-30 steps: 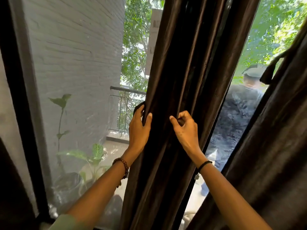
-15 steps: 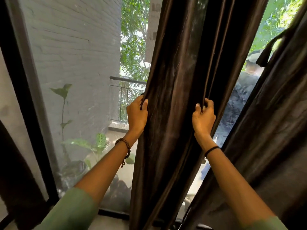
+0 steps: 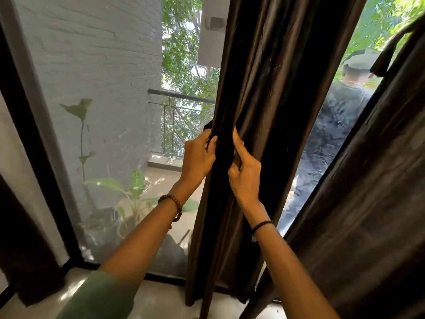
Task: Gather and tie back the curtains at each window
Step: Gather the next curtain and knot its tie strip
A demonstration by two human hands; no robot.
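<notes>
Window (image 3: 110, 88), left hand (image 3: 197, 157), right hand (image 3: 246, 176), one curtain (image 3: 271, 88)

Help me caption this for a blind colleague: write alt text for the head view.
The left hand and right hand, close together, grip folds of a dark brown curtain at a window. Outside are a white brick wall, potted plants and a person; a second curtain hangs at right.

Nothing to read here: no words, labels, brand marks or numbers show anywhere in this view, on any surface indoors or out.
</notes>
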